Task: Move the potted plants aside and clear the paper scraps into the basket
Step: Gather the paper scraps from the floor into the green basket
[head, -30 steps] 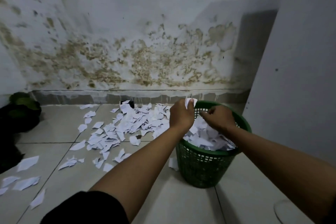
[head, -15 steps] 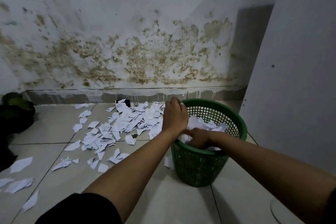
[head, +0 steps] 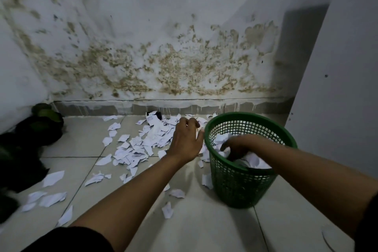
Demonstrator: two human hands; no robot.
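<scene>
Right hand [head: 235,146] deeper in basket [head: 241,186], left hand [head: 187,141] alongside

Place: a bare indoor corner of a lived-in building, likely a home; which room cannot be told.
Floor: pale square tiles [head: 81,143] with dark grout lines.
Wall: white plaster wall [head: 184,16] blotched with brown-yellow damp stains, above a grey skirting strip [head: 102,107].
Right side: a plain pale panel [head: 337,88].
Household things: a green plastic mesh basket [head: 241,188]; dark potted plants [head: 41,122] in the left corner.
</scene>
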